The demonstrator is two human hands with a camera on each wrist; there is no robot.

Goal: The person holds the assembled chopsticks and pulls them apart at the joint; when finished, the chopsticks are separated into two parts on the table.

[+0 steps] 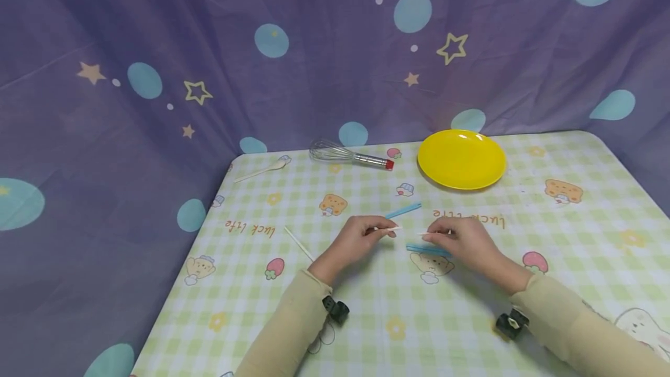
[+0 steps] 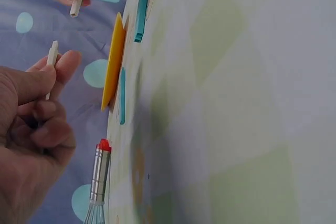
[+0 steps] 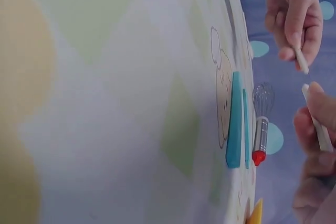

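"Two hands: how are they placed?"
"Left hand [image 1: 356,241] and right hand [image 1: 466,241] reach inward above the table [image 1: 366,307], fingers [image 2: 68,67] curled. The left pinches a white stick [image 2: 53,55], the right another white stick [image 2: 75,9]; tips near, apart."
"Around them?"
"Two blue sticks [image 1: 403,210], a third white stick [image 1: 298,242], one whisk [image 1: 369,160], one yellow plate [image 1: 462,159]."
"Spoon [image 1: 264,170]?"
"One, head view only."

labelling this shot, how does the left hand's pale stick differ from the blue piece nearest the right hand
The pale stick is whitish; the blue piece is light blue. The left hand pinches the pale stick above the table, while the blue piece lies on it. Both are slim.
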